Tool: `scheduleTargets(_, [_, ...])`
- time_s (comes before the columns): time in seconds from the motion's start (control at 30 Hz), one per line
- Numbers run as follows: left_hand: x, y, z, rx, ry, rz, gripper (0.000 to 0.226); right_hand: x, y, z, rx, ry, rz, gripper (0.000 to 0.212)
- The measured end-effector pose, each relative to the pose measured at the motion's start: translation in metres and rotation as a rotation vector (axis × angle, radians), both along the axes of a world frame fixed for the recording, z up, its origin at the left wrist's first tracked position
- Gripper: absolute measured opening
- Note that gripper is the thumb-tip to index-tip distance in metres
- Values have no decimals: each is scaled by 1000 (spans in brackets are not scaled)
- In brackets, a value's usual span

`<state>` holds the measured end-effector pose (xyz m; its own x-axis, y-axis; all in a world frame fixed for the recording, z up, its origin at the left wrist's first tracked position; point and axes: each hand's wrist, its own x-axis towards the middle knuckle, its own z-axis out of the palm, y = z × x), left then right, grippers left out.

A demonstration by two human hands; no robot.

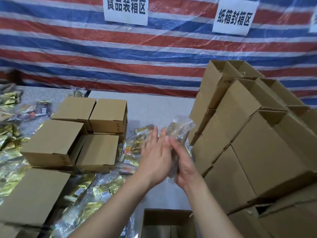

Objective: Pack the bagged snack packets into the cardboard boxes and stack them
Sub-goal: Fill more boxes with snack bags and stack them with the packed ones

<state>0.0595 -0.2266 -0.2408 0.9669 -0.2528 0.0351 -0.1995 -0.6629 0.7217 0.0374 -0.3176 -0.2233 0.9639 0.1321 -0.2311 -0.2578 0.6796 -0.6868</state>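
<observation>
Bag [180, 129] – contents blurred, hands [157, 155] cover.

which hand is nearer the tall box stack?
Right. The right hand holds the clear snack bag just beside the tall box stack; the left hand is on the bag's far side, further from the stack.

Both hands [169, 156] press a clear snack bag [180, 130] above an open box [167, 222].

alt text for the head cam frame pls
Both hands, left hand and right hand, press a clear snack bag between them above an open cardboard box. Stacked boxes stand right, closed boxes left.
</observation>
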Motion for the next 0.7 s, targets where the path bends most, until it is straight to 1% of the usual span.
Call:
scheduleTargets(0.07, [-1, -1, 1, 66, -11, -56, 70, -3, -7, -6, 2, 5, -9, 62])
scheduleTargets(0.13, [-3, 0, 1, 75, 14, -114, 80, -7, -17, -12, -48, 16, -12, 57])
scheduleTargets(0.2, [-8, 6, -4, -22, 66, -172, 87, -14, -30, -15, -140, 32, -7, 58])
scheduleTargets(0.27, [-15, 16, -17, -195, 153, -188, 94, -21, -46, -17, -253, 22, -10, 68])
scheduleTargets(0.3, [-19, 23, -27, -251, 205, -178, 91, -25, -54, -19, -323, 21, -13, 72])
scheduleTargets(0.33, [-24, 31, -40, -272, 259, -163, 84, -29, -62, -20, -389, 23, -5, 71])
scheduleTargets(0.37, [-29, 40, -55, -260, 309, -144, 77, -33, -70, -22, -448, 20, 21, 66])
scheduleTargets(0.43, [-43, 54, -91, -169, 389, -125, 63, -43, -82, -23, -517, 22, 122, 58])
scheduleTargets(0.53, [-66, 67, -143, 21, 454, -179, 53, -53, -90, -28, -601, 20, 296, 70])
scheduleTargets(0.6, [-77, 70, -167, 105, 477, -214, 52, -56, -88, -33, -734, -18, 381, 72])
scheduleTargets(0.63, [-80, 70, -176, 114, 489, -205, 50, -58, -85, -36, -804, -25, 433, 68])
scheduleTargets(0.7, [-81, 69, -187, 74, 519, -149, 42, -60, -75, -46, -937, -32, 572, 54])
